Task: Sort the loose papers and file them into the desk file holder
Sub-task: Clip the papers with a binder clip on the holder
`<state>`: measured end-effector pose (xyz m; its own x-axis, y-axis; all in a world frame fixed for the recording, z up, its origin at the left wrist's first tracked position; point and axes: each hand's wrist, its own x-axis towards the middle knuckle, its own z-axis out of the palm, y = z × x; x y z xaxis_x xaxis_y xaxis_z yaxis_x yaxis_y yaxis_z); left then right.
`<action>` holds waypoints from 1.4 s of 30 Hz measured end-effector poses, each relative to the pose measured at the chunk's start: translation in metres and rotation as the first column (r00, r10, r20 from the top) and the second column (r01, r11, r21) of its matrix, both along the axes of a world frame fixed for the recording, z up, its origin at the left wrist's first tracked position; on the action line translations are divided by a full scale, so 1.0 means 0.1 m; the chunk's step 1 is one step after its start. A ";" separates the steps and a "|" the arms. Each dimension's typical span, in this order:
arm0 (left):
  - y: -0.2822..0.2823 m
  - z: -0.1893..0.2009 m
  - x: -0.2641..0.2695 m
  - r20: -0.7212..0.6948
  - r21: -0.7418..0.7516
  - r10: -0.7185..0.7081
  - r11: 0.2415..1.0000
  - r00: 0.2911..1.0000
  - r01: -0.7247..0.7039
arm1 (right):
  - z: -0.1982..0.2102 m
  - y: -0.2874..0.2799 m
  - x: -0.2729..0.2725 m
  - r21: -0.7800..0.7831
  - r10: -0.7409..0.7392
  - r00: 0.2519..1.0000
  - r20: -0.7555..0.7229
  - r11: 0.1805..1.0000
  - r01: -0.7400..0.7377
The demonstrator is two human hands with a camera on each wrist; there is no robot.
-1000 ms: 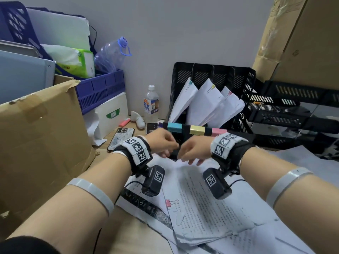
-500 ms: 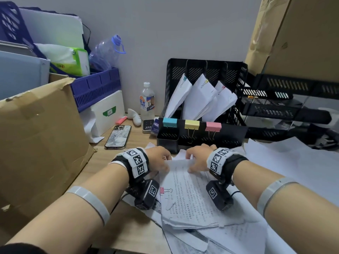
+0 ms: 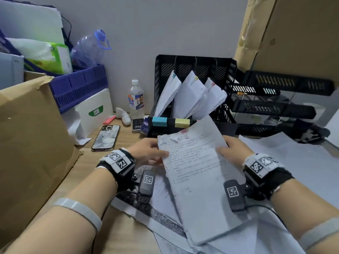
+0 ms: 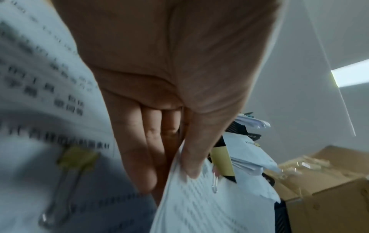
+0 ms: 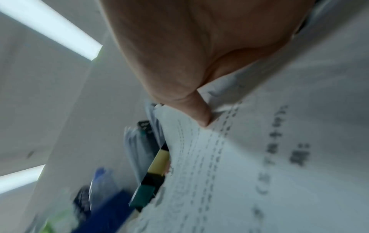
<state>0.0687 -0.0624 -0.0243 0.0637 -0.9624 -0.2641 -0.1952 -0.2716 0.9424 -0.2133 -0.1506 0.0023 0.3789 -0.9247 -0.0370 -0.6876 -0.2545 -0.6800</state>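
A printed paper bundle (image 3: 198, 173) with a pink binder clip (image 3: 185, 133) at its top is lifted off the desk, tilted up toward me. My left hand (image 3: 148, 151) pinches its left edge, thumb on top (image 4: 191, 157). My right hand (image 3: 231, 149) grips the right edge, thumb on the sheet (image 5: 199, 113). Just behind stands the black mesh desk file holder (image 3: 194, 66) with three clipped bundles (image 3: 190, 96) upright in its slots. Blue (image 3: 159, 121) and yellow (image 3: 182, 123) clips sit on its front rail.
More loose papers (image 3: 293, 162) cover the desk under and right of my arms. A phone (image 3: 106, 137), a water bottle (image 3: 136, 98) and a cardboard box (image 3: 31, 143) are at the left. Black stacked trays (image 3: 271, 107) stand right of the holder.
Both hands went from pressing on the top bundle on the desk to gripping its sides and lifting it toward the holder.
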 end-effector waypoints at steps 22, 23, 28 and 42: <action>0.04 -0.27 -0.70 -0.236 -0.094 -0.025 0.996 0.971 0.003 | -0.31 0.34 -0.27 0.319 -0.399 0.741 0.540 0.912 0.259; 0.03 -0.24 -0.71 -0.238 -0.113 -0.025 0.994 0.971 -0.002 | -0.25 0.36 -0.27 0.286 -0.420 0.725 0.546 0.907 0.310; -0.09 0.06 -0.80 -0.229 -0.300 0.043 0.947 0.972 -0.113 | 0.14 0.44 -0.27 -0.088 -0.371 0.793 0.484 0.881 0.465; -0.53 0.76 -1.48 0.182 -0.617 -0.184 0.743 0.966 0.258 | 1.01 0.50 0.03 0.136 -0.279 0.842 0.461 0.960 0.244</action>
<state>-0.0796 -0.1156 0.0514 -0.1810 -0.8970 0.4034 -0.2791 0.4401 0.8534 -0.2104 -0.1011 0.1032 0.1117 -0.9936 0.0163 -0.3139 -0.0509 -0.9481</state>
